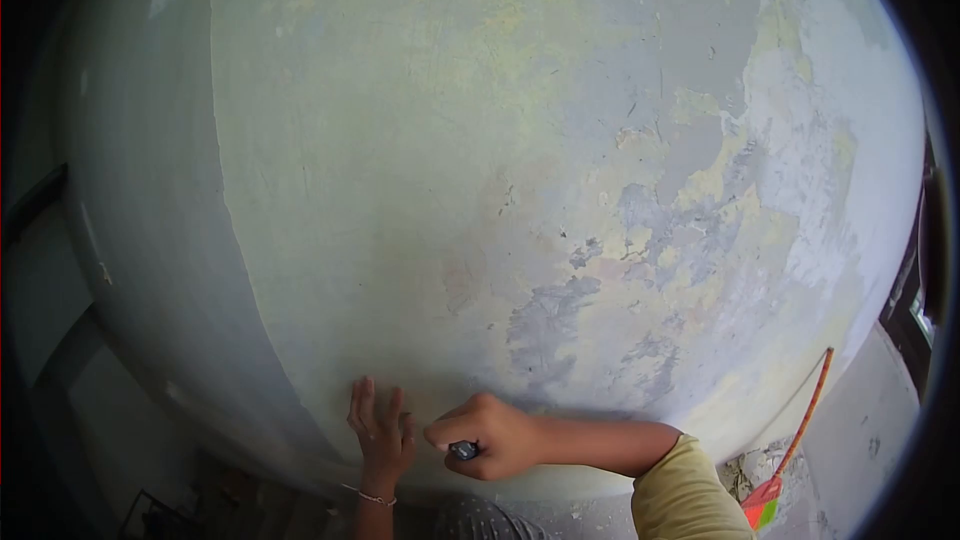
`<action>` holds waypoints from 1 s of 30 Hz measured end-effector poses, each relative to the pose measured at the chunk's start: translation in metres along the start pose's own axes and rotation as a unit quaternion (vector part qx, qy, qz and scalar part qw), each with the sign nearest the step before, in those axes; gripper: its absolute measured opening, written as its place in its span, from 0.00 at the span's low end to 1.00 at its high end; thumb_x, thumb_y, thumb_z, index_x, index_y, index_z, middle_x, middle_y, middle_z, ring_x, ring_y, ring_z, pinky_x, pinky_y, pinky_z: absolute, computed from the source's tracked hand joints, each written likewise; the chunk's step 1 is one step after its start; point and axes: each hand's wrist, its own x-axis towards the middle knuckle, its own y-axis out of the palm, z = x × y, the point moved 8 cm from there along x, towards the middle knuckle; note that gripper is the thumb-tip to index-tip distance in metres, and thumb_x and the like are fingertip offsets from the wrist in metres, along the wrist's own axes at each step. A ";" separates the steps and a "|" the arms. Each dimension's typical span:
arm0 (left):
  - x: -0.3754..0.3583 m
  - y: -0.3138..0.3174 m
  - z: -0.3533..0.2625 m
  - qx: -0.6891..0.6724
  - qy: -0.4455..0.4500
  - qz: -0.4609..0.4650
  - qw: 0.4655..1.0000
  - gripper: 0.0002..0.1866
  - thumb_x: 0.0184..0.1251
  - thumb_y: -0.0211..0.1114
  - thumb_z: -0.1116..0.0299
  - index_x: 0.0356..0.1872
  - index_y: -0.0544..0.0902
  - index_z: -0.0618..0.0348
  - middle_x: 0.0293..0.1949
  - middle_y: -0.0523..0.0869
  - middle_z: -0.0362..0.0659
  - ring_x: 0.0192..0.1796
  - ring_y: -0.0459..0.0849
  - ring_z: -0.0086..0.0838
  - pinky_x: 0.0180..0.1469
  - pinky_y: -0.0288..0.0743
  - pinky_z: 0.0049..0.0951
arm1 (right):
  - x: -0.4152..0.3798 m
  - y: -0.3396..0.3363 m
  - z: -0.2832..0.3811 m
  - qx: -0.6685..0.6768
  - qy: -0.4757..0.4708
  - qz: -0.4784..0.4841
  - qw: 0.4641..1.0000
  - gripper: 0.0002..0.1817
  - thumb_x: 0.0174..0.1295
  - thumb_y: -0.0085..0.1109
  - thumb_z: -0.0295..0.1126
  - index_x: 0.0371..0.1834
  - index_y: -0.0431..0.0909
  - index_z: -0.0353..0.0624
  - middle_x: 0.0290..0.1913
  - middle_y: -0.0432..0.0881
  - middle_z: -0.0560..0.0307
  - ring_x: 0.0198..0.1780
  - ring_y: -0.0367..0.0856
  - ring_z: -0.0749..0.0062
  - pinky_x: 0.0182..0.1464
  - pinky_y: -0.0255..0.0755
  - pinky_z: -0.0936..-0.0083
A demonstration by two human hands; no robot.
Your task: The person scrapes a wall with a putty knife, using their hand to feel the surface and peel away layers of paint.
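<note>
My left hand (382,440), with a thin bracelet at the wrist, rests against the lower part of a worn painted wall (400,240), fingers spread upward. Close beside it, my right hand (490,435) is wrapped round a tool with a dark handle (463,450). The handle's end shows at the fist, while the rest of the tool is hidden by my fingers. Right of my hands, the paint is flaked in grey, yellow and whitish patches (545,330). A smoother, greyer strip (160,190) runs down the wall's left side.
A broom (768,500) with an orange handle and a red and green head leans against the wall at lower right. Crumbled debris (745,470) lies on the floor near it. A dark frame (915,300) stands at the far right edge.
</note>
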 end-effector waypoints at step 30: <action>-0.078 0.032 0.046 -0.053 -0.079 0.253 0.963 0.23 0.65 0.67 0.60 0.62 0.79 0.50 0.65 0.75 0.52 0.67 0.74 0.44 0.69 0.53 0.63 | 0.110 0.069 0.132 -0.455 -0.350 0.092 0.814 0.11 0.48 0.65 0.37 0.24 0.70 0.51 0.19 0.68 0.67 0.19 0.74 0.74 0.18 0.64 0.73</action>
